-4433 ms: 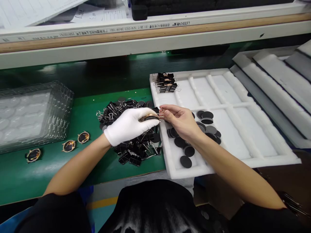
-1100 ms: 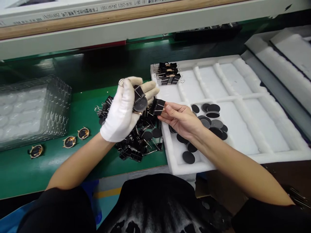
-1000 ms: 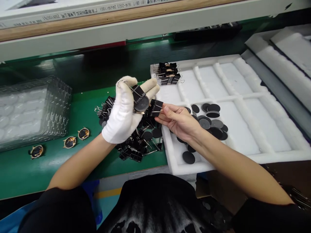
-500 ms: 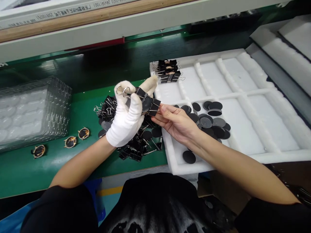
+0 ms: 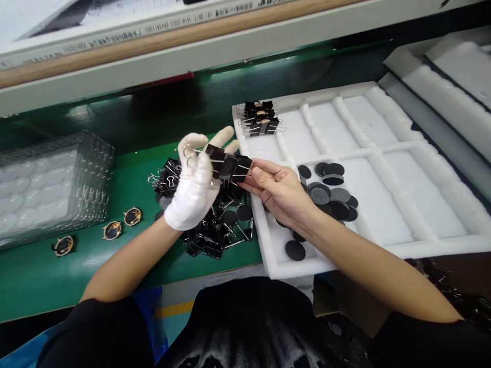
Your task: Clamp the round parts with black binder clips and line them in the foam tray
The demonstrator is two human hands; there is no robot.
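My left hand point(image 5: 194, 186), in a white glove, is raised over a heap of black binder clips point(image 5: 209, 225). It grips a small round part with a dark disc point(image 5: 229, 166) that carries a black binder clip point(image 5: 213, 153) on its left side. My bare right hand point(image 5: 278, 190) pinches a second black binder clip point(image 5: 243, 165) against the right side of that part. Both hands meet just left of the white foam tray point(image 5: 387, 153).
Loose black discs point(image 5: 326, 189) lie in the tray's near compartment, and several clipped parts point(image 5: 260, 117) sit at its far left corner. Three gold-rimmed round parts point(image 5: 111, 230) rest on the green mat beside a stack of clear blister trays point(image 5: 49, 184). More foam trays point(image 5: 456, 76) stand right.
My left hand lifted the part off the clip heap. A clip now sits on its left side, and my right hand has brought a second clip up against its right side.
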